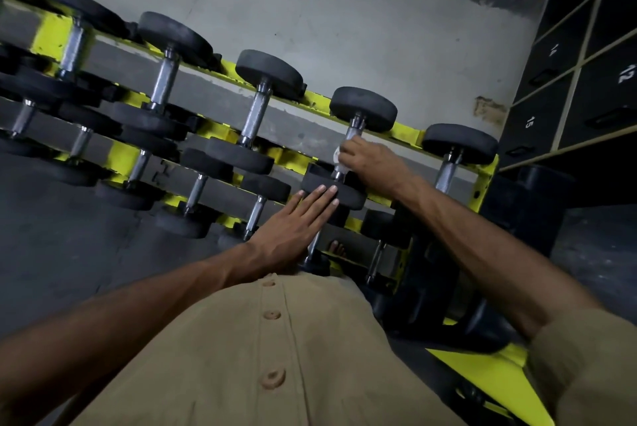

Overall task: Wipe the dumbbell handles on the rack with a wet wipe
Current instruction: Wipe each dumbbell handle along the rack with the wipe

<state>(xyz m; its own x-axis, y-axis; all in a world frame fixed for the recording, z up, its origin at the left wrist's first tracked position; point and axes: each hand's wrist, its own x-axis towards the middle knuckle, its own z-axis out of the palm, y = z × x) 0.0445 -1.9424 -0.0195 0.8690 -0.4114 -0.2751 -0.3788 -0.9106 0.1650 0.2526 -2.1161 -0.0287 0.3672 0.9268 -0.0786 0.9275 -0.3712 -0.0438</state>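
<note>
- Head view, looking down past a tan buttoned shirt (275, 339) at a yellow rack (406, 132) loaded with black dumbbells, set against a grey wall.
- The right hand (372, 160) is closed around the metal handle (353, 136) of one dumbbell on the top row, with a white wet wipe (339, 153) bunched between the fingers and the handle.
- That dumbbell's far weight (363, 108) sits just beyond the right hand; its near weight (334, 193) sits just below the hand, toward the person.
- The left hand (296, 222) is open and flat, holding nothing, with its fingertips resting on that near weight, seemingly to steady it.
- One more top-row dumbbell (451, 157) stands just to the right of the right hand, at the end of the rack. Its handle is bare of any wipe.
- Several more top-row handles (256, 115) run off to the left of both hands, and lower rows of smaller dumbbells (196, 191) lie below and left of the left hand.
- Progress, as a judgement: the wiping is under way on this one handle. No handle looks visibly wet or cleaner than another, so how many are already done cannot be told.
- Dark numbered lockers (579, 64) stand well to the right of the right hand.
</note>
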